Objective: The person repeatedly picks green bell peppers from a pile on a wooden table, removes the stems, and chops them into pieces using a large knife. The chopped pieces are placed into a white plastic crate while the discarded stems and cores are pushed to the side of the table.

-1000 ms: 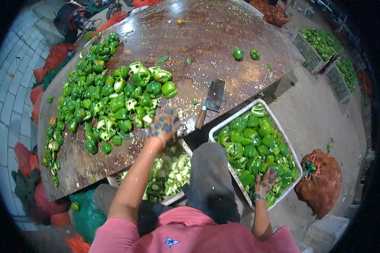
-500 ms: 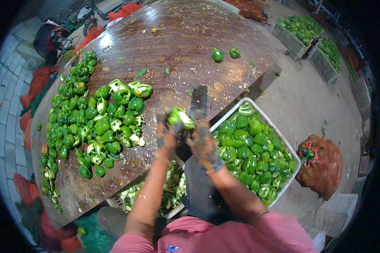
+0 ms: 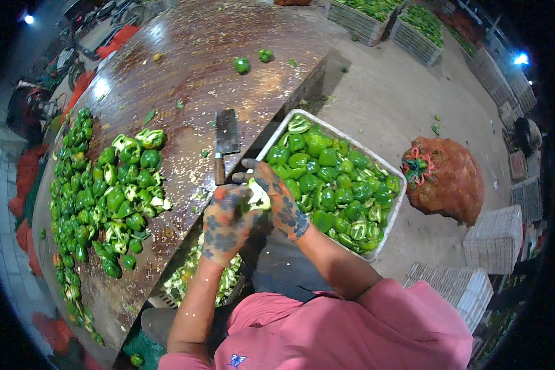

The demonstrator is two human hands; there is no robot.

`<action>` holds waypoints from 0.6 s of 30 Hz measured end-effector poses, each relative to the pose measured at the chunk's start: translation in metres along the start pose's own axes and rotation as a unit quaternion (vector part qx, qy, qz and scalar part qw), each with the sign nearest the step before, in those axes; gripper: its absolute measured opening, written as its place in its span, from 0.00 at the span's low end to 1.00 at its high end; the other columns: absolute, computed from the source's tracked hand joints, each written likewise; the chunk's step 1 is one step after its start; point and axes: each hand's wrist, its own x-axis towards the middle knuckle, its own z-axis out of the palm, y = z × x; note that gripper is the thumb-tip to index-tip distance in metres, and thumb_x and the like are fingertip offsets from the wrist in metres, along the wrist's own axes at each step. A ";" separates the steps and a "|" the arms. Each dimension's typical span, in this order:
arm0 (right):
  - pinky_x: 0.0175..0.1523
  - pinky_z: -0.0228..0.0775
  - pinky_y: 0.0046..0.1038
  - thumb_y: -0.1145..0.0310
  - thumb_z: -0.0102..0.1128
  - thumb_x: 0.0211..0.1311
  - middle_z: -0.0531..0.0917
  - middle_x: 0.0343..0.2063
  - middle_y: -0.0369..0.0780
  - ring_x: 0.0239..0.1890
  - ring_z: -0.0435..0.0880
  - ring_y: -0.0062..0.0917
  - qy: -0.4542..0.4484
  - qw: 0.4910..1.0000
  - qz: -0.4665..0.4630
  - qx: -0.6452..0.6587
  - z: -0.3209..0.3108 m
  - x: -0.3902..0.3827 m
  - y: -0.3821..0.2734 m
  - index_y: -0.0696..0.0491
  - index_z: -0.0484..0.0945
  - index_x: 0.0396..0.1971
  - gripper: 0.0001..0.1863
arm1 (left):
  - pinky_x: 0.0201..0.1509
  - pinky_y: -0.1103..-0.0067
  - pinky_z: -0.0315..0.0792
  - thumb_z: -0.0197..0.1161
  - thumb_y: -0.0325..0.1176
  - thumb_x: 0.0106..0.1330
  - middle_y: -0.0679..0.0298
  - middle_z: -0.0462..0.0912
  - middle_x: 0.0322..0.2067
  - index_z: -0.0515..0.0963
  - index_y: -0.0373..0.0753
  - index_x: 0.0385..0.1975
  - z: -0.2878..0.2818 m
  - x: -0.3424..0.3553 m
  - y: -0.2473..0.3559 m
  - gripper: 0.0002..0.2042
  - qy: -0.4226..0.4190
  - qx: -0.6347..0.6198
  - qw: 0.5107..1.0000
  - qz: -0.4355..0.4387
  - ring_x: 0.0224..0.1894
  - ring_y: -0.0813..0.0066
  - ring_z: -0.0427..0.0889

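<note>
Both my hands are in patterned work gloves and close together over the table's near edge. A cut green bell pepper, its pale inside showing, sits between them. My left hand is curled around it from the left. My right hand closes on it from the right, the fingers reaching across its top. Just beyond my hands, a cleaver lies on the brown table with its wooden handle toward me. On the left spreads a pile of green peppers, whole and cut.
A white crate of green peppers stands at my right, and a container of pale pepper scraps sits below the table edge. Further right are a full red mesh sack and white crates. Two loose peppers lie on the far tabletop.
The whole view has swung to the right, so the table and crate sit further left. My right hand has come in against the pepper, whose pale hollow side now faces up.
</note>
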 end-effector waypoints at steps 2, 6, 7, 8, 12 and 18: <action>0.57 0.60 0.27 0.65 0.36 0.66 0.71 0.49 0.41 0.51 0.70 0.27 0.028 0.973 0.100 0.205 0.009 -0.020 -0.033 0.55 0.66 0.52 0.18 | 0.44 0.75 0.70 0.60 0.26 0.52 0.56 0.75 0.36 0.74 0.36 0.39 0.005 0.001 -0.008 0.13 -0.013 -0.050 0.998 -0.022 0.40 0.61 0.78; 0.56 0.62 0.28 0.66 0.40 0.64 0.73 0.47 0.43 0.50 0.71 0.31 0.000 0.908 -0.204 -0.365 -0.026 -0.037 -0.023 0.55 0.67 0.51 0.18 | 0.44 0.70 0.70 0.60 0.26 0.52 0.52 0.74 0.40 0.69 0.37 0.47 0.017 0.007 0.023 0.20 -0.190 0.093 0.977 0.018 0.42 0.52 0.74; 0.56 0.61 0.30 0.65 0.39 0.64 0.73 0.47 0.44 0.51 0.71 0.33 -0.011 0.908 -0.183 -0.377 -0.030 -0.038 -0.019 0.55 0.68 0.50 0.18 | 0.45 0.69 0.70 0.61 0.27 0.51 0.51 0.73 0.41 0.67 0.37 0.49 0.021 0.009 0.031 0.23 -0.216 0.133 0.966 0.040 0.42 0.51 0.73; 0.57 0.60 0.31 0.65 0.39 0.65 0.73 0.47 0.45 0.52 0.70 0.35 -0.020 0.907 -0.162 -0.389 -0.035 -0.037 -0.013 0.56 0.68 0.50 0.17 | 0.46 0.68 0.69 0.63 0.29 0.49 0.50 0.72 0.42 0.66 0.36 0.49 0.021 0.012 0.034 0.25 -0.281 0.180 0.942 0.022 0.44 0.51 0.72; 0.59 0.58 0.32 0.68 0.45 0.61 0.69 0.52 0.47 0.55 0.67 0.40 -0.174 0.820 -0.131 -0.530 -0.040 -0.041 -0.039 0.55 0.64 0.54 0.20 | 0.41 0.69 0.70 0.64 0.30 0.46 0.54 0.76 0.37 0.71 0.37 0.39 0.042 -0.002 0.004 0.18 -0.275 0.173 0.943 0.073 0.40 0.55 0.75; 0.55 0.62 0.30 0.65 0.55 0.55 0.70 0.50 0.44 0.52 0.70 0.35 -0.135 0.956 -0.063 -0.254 -0.065 -0.059 -0.039 0.54 0.67 0.51 0.23 | 0.30 0.75 0.72 0.61 0.30 0.47 0.62 0.77 0.27 0.75 0.41 0.40 0.056 0.012 0.014 0.16 -0.178 0.001 0.958 0.223 0.26 0.65 0.77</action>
